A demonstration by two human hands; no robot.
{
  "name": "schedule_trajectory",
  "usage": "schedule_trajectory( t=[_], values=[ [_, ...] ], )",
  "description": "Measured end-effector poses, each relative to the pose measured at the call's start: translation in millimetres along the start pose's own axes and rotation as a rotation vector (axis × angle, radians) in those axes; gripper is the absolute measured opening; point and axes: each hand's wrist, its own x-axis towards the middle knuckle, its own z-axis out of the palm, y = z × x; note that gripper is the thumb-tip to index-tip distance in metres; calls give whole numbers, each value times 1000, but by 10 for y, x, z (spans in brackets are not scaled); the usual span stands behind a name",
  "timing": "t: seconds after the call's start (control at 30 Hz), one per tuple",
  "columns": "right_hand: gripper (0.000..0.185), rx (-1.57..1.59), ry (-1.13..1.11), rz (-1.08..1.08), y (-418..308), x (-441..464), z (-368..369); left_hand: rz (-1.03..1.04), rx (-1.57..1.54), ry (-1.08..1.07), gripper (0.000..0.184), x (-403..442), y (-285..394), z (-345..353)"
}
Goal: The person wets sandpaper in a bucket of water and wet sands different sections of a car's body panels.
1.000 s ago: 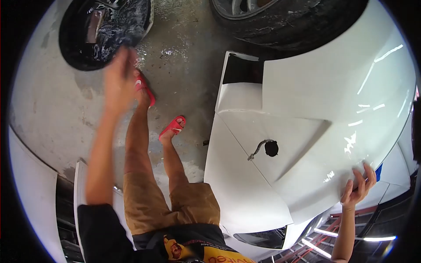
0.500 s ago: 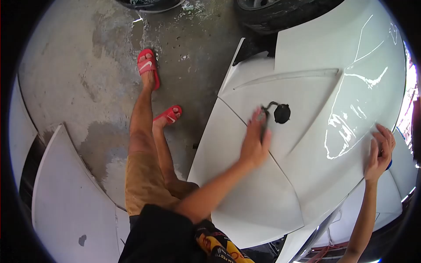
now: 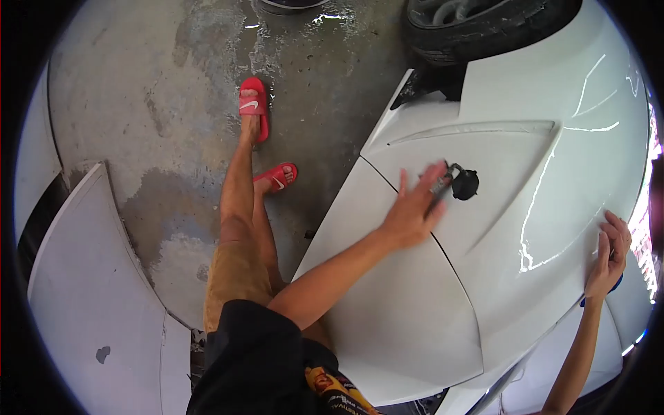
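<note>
My left hand (image 3: 413,213) is over the white car panel (image 3: 360,290), beside a dark seam. Its fingers are partly spread and blurred, with a dark, narrow object (image 3: 438,196) under them, whose kind I cannot make out. Just right of the fingertips, a round black piece (image 3: 465,185) with a bent arm sits on the panel. My right hand (image 3: 610,252) rests at the panel's far right edge, fingers slightly bent and laid on the surface. A bit of something blue (image 3: 614,284) shows under its wrist side.
A car wheel (image 3: 477,28) is at the top right. Another white panel (image 3: 83,290) stands at the left. Red sandals (image 3: 253,111) are on the wet, stained concrete floor (image 3: 173,104). A dark round thing (image 3: 294,7) is cut off at the top edge.
The view has shifted, so the car appears farther right. My left hand has turned, its fingers spreading more and reaching closer to the round black piece. My right hand stays at the panel edge.
</note>
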Motion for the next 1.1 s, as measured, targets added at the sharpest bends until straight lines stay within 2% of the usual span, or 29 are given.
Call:
schedule_trajectory(
  t=[0.03, 0.13, 0.27, 0.3, 0.4, 0.43, 0.53, 0.57, 0.6, 0.67, 0.73, 0.77, 0.87, 1.1],
  values=[
    [16, 8, -7, -5, 29, 10, -16, 36, -68, -18, 59, -35, 46, -26],
    [18, -47, -37, -25, 15, -22, -27, -40, -160, -20, 60, 122, -351, -69],
    [20, -18, -27, 9, 66, -35, -58, -463, -164, -29, 62, 39, -851, -129],
    [20, -22, -33, 6, 20, -17, -55, -453, -108, 14, 62, 78, -790, -83],
    [21, 5, -42, 7, 69, 14, -68, -179, 59, -27, 65, 124, -299, 61],
    [21, 23, -45, 13, 91, -10, -49, -155, 143, 60, 65, 132, -249, 164],
    [21, 58, -27, 53, 62, -17, -28, -516, -114, -3, 66, 199, -466, -96],
    [21, 22, -37, 35, 44, 0, -45, -655, 14, 37, 69, 211, -761, 57],
    [21, -14, -53, 20, 10, 2, -73, -753, -61, -98, 70, 254, -849, -73],
    [22, -29, -55, 10, 1, 21, -60, -735, 65, -59, 70, 393, -659, -24],
    [22, 3, -55, 26, 50, -4, -50, -580, 141, -90, 72, 402, -387, 25],
    [22, -62, -77, -2, 13, 12, -69, -578, 87, -77, 72, 366, -416, -14],
    [22, -33, -87, 15, -6, 7, -79, -882, 4, -68, 65, 423, -950, -30],
    [20, -77, -94, -2, -53, 30, -85, -1012, -40, -140, 66, 553, -1284, -89]
  ],
)
